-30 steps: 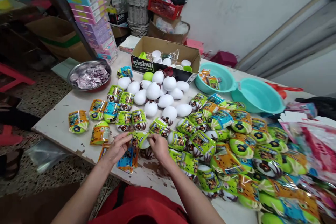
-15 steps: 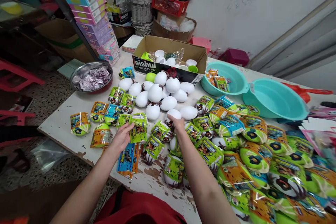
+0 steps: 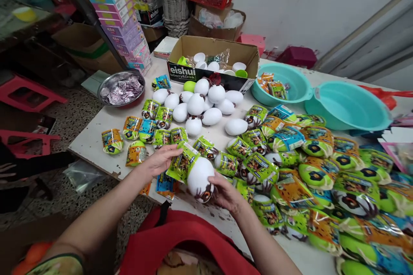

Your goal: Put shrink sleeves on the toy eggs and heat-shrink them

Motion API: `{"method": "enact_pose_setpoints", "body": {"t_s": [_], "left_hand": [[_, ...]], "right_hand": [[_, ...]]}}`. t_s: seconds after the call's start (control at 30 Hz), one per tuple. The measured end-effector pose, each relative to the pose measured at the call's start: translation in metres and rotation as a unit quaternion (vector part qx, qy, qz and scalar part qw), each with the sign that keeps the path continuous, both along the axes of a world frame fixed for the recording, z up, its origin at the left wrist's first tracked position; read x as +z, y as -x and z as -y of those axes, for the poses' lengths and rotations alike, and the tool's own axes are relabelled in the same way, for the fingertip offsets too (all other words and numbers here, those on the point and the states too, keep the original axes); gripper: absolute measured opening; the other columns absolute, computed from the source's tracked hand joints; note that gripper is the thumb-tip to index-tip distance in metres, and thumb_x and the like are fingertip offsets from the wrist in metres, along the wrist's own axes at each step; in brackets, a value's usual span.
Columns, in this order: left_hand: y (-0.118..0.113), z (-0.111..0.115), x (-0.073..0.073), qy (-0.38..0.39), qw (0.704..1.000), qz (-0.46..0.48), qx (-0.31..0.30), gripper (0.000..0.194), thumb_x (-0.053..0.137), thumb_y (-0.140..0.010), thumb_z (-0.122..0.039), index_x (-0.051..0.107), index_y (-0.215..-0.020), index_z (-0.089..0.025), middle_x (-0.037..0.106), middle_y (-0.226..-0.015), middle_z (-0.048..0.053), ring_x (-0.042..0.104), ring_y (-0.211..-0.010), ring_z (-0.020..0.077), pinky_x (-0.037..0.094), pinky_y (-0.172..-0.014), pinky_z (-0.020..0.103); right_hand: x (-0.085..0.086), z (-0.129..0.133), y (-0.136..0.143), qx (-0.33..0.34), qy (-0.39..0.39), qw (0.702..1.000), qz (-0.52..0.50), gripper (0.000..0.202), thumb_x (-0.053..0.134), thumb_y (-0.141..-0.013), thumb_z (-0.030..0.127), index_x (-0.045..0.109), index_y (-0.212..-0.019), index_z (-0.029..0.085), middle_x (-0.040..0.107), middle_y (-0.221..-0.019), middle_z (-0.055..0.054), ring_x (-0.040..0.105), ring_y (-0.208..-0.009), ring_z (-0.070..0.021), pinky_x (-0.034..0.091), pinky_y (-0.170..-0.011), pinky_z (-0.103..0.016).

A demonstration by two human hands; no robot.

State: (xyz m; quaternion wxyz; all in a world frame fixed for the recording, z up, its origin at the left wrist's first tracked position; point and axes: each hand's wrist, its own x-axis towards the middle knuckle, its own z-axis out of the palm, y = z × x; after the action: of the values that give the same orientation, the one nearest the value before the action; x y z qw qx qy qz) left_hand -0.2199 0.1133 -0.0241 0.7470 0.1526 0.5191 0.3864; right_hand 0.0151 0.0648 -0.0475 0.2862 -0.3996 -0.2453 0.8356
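Observation:
My left hand (image 3: 164, 160) pinches a green printed wrapper (image 3: 183, 161) by its upper left edge. In my right hand (image 3: 224, 189) is a white plastic egg (image 3: 200, 178) with a brown clawed, eye-like print at its lower end. The egg lies against the wrapper's right side, close to my body; whether any of it is inside the wrapper I cannot tell. Beyond my hands is a pile of loose white eggs (image 3: 195, 104) with one green egg (image 3: 189, 86) at the back. Flat blue and orange wrappers (image 3: 166, 184) lie under my left hand.
Many wrapped eggs (image 3: 318, 142) crowd the table's right side. A carton (image 3: 213, 45) of egg halves stands at the back, with a metal bowl (image 3: 106, 102) of small sachets to its left. Two turquoise basins (image 3: 350, 103) sit back right. Another person's hand (image 3: 6, 169) shows at far left.
My right hand has lifted an egg from the pile's front and drawn it toward me. My left hand has brought the green wrapper against it. The view has shifted slightly.

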Motion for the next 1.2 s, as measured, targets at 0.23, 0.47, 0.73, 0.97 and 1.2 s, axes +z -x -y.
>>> {"method": "enact_pose_setpoints", "body": {"t_s": [0.23, 0.47, 0.73, 0.97, 1.2], "left_hand": [[-0.002, 0.005, 0.013, -0.019, 0.971, -0.043, -0.235, 0.028, 0.079, -0.065, -0.034, 0.075, -0.083, -0.012, 0.075, -0.08, 0.007, 0.066, -0.073, 0.0175, 0.049, -0.074, 0.029], [-0.019, 0.014, 0.027, -0.048, 0.958, -0.096, -0.266, 0.03, 0.08, -0.062, -0.037, 0.074, -0.075, -0.011, 0.073, -0.072, 0.006, 0.064, -0.067, 0.0178, 0.048, -0.07, 0.031], [-0.001, 0.056, 0.013, -0.062, 0.971, -0.089, -0.211, 0.059, 0.075, -0.068, -0.046, 0.063, -0.118, -0.017, 0.068, -0.116, 0.014, 0.063, -0.099, 0.0277, 0.049, -0.077, 0.034], [-0.018, 0.074, 0.009, -0.061, 0.962, 0.043, -0.264, 0.06, 0.08, -0.064, -0.04, 0.064, -0.117, -0.017, 0.073, -0.102, 0.008, 0.065, -0.098, 0.0262, 0.046, -0.09, 0.037], [-0.01, 0.088, 0.0, -0.064, 0.952, 0.038, -0.298, 0.059, 0.081, -0.062, -0.038, 0.064, -0.115, -0.022, 0.072, -0.105, 0.004, 0.063, -0.099, 0.0253, 0.045, -0.093, 0.038]], "right_hand": [[0.002, 0.017, 0.004, 0.092, -0.058, 0.991, 0.081, 0.085, 0.081, -0.057, 0.032, 0.044, -0.133, 0.021, 0.061, -0.123, -0.009, 0.06, -0.105, -0.0265, 0.051, -0.087, -0.038], [0.002, 0.014, 0.021, 0.091, -0.04, 0.993, 0.06, 0.074, 0.085, -0.055, 0.032, 0.054, -0.121, 0.019, 0.068, -0.104, -0.004, 0.063, -0.091, -0.0224, 0.05, -0.081, -0.034], [0.009, 0.052, 0.031, -0.061, 0.001, 0.998, 0.006, 0.076, 0.085, -0.056, 0.036, 0.05, -0.122, 0.022, 0.067, -0.11, -0.009, 0.063, -0.099, -0.0276, 0.049, -0.087, -0.039], [0.012, 0.06, 0.017, -0.061, -0.04, 0.997, 0.013, 0.075, 0.081, -0.061, 0.049, 0.052, -0.124, 0.023, 0.064, -0.119, -0.009, 0.06, -0.108, -0.0279, 0.043, -0.098, -0.043], [0.007, 0.07, 0.016, -0.01, -0.049, 0.993, 0.111, 0.066, 0.08, -0.056, 0.055, 0.061, -0.108, 0.019, 0.07, -0.106, -0.009, 0.063, -0.099, -0.0301, 0.048, -0.09, -0.043]]}}
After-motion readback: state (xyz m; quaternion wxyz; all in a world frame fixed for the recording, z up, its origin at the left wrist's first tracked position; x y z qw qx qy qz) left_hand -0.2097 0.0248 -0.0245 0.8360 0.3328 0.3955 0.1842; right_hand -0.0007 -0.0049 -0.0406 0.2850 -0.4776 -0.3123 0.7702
